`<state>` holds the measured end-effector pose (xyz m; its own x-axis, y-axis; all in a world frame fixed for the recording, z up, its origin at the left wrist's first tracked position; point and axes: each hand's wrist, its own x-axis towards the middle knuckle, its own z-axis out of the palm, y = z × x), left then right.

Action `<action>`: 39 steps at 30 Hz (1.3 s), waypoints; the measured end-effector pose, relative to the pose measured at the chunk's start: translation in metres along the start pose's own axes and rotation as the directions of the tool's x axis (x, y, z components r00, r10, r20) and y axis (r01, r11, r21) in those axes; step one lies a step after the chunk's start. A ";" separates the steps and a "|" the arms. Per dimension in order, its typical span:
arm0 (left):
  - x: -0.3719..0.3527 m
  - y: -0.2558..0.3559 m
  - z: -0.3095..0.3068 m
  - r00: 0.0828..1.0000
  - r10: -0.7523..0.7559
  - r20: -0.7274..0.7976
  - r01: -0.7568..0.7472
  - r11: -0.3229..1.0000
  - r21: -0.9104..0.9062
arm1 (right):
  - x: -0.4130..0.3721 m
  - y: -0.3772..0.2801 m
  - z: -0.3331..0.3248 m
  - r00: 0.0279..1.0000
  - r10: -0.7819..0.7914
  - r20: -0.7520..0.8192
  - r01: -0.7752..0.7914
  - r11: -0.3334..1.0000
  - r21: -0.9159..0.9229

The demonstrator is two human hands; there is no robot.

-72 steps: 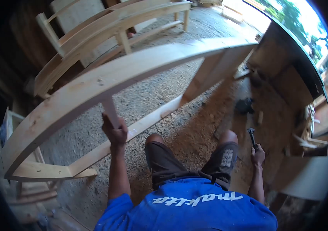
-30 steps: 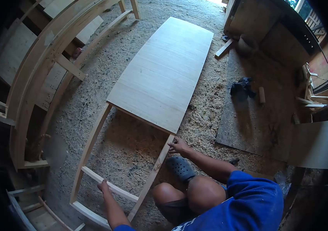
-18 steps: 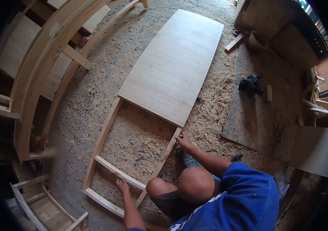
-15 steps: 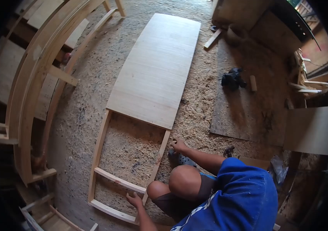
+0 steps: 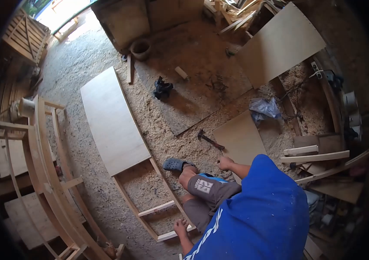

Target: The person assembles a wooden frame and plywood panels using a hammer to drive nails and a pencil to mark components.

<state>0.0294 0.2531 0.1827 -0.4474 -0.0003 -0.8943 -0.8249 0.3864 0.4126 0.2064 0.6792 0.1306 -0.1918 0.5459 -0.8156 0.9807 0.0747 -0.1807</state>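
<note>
A curved-sided wooden frame (image 5: 167,184) lies on the ground, its far part covered by a pale plywood panel (image 5: 113,121). My left hand (image 5: 181,227) is beside the frame's near end, close to the end crosspiece (image 5: 173,234). Its fingers are curled, and what they hold, if anything, is too small to make out. Off to the right, my right hand (image 5: 225,163) is over the left edge of a loose plywood piece (image 5: 240,136). A finger points toward the handle end of a claw hammer (image 5: 210,140), with the hand just short of it.
A dark tool (image 5: 162,88) and a short wood block (image 5: 181,72) lie on a brown board (image 5: 201,104). A plastic bag (image 5: 265,109) sits beyond the loose plywood. Curved wooden framework (image 5: 48,186) stands at left. Wood shavings (image 5: 171,143) cover the ground.
The view has swung to the right. My right hand has left the panel's corner and moved toward the hammer. My left hand stays near the frame's near end.
</note>
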 end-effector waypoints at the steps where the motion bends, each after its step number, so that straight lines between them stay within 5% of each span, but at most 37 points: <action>1: -0.014 0.028 0.001 0.996 0.083 0.021 -0.082 0.995 -0.049 | -0.025 0.018 0.003 1.000 -0.031 -0.007 0.031 0.995 0.095; 3: -0.041 0.087 0.007 0.979 0.190 0.070 -0.186 0.981 -0.050 | -0.073 0.040 0.000 0.997 -0.050 -0.051 0.060 0.973 0.225; 5: -0.088 0.147 0.029 0.953 0.258 0.157 -0.262 0.965 0.005 | -0.145 0.053 -0.024 0.987 0.088 0.132 -0.133 0.915 0.381; 7: -0.158 0.206 0.062 0.867 0.333 0.370 -0.376 0.925 0.049 | -0.180 0.086 -0.021 0.987 0.104 0.125 -0.149 0.882 0.447; 9: -0.252 0.254 0.105 0.626 0.429 0.651 -0.549 0.835 -0.022 | -0.189 0.125 0.015 0.999 0.052 0.010 -0.051 0.889 0.454; 11: -0.339 0.279 0.144 0.322 0.430 0.844 -0.671 0.732 -0.117 | -0.184 0.172 0.059 0.921 -0.098 -0.377 0.185 0.962 0.203; 13: -0.417 0.286 0.170 -0.093 0.327 0.941 -0.666 0.682 -0.303 | -0.207 0.196 0.059 0.978 0.092 -0.188 0.012 0.873 0.488; 15: -0.490 0.279 0.187 -0.377 0.222 0.899 -0.405 0.834 -0.376 | -0.251 0.198 0.035 0.950 0.309 0.039 -0.194 0.492 0.849; 18: -0.548 0.264 0.226 -0.612 0.016 0.791 -0.200 0.964 -0.174 | -0.258 0.244 0.081 0.928 0.371 0.027 -0.212 0.469 0.857; 19: -0.565 0.259 0.240 -0.668 -0.047 0.743 -0.170 0.981 -0.091 | -0.275 0.246 0.082 0.901 0.426 0.078 -0.246 0.355 0.902; 21: -0.570 0.233 0.266 -0.672 -0.011 0.740 -0.110 0.990 -0.085 | -0.287 0.256 0.096 0.881 0.448 0.151 -0.303 0.289 0.908; 23: -0.572 0.223 0.298 -0.847 -0.075 0.526 -0.100 0.995 -0.019 | -0.304 0.266 0.128 0.853 0.464 0.240 -0.373 0.220 0.901; 24: -0.578 0.220 0.304 -0.887 -0.095 0.452 -0.098 0.995 0.018 | -0.302 0.268 0.150 0.865 0.459 0.203 -0.377 0.327 0.867; 28: -0.602 0.231 0.299 -0.730 -0.125 0.672 -0.244 0.966 -0.084 | -0.294 0.280 0.131 0.875 0.484 0.030 -0.347 0.582 0.735; 30: -0.598 0.249 0.316 -0.868 -0.245 0.431 -0.320 0.941 -0.108 | -0.298 0.279 0.088 0.894 0.446 0.042 -0.311 0.551 0.775; 31: -0.595 0.259 0.312 -0.865 -0.256 0.432 -0.350 0.924 -0.152 | -0.296 0.274 0.068 0.904 0.421 0.072 -0.295 0.492 0.819; 32: -0.596 0.262 0.315 -0.881 -0.145 0.450 -0.305 0.902 -0.305 | -0.285 0.274 0.057 0.921 0.386 0.051 -0.270 0.538 0.799; 33: -0.546 0.280 0.257 -0.820 -0.178 0.544 -0.370 0.890 -0.266 | -0.276 0.278 0.042 0.932 0.360 -0.044 -0.206 0.625 0.753; 35: -0.511 0.276 0.237 -0.748 0.039 0.663 -0.268 0.896 -0.355 | -0.242 0.302 0.033 0.942 0.253 -0.222 -0.067 0.789 0.611; 36: -0.526 0.262 0.272 -0.697 0.280 0.660 -0.115 0.865 -0.488 | -0.245 0.302 0.006 0.946 0.235 -0.223 -0.065 0.811 0.581; 37: -0.514 0.256 0.249 -0.334 0.319 0.887 -0.289 0.861 -0.419 | -0.248 0.299 -0.032 0.957 0.281 -0.076 -0.148 0.696 0.703; 38: -0.468 0.250 0.228 0.003 0.411 0.912 -0.503 0.788 -0.354 | -0.246 0.294 -0.069 0.949 0.307 0.071 -0.238 0.552 0.799; 39: -0.442 0.245 0.231 0.272 0.427 0.863 -0.640 0.750 -0.169 | -0.235 0.297 -0.089 0.949 0.312 0.046 -0.217 0.541 0.812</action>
<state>0.1053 0.5612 0.6390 -0.1755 0.9604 -0.2164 -0.3905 0.1339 0.9108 0.5462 0.6475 0.3176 0.1219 0.5031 -0.8556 0.5418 -0.7560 -0.3674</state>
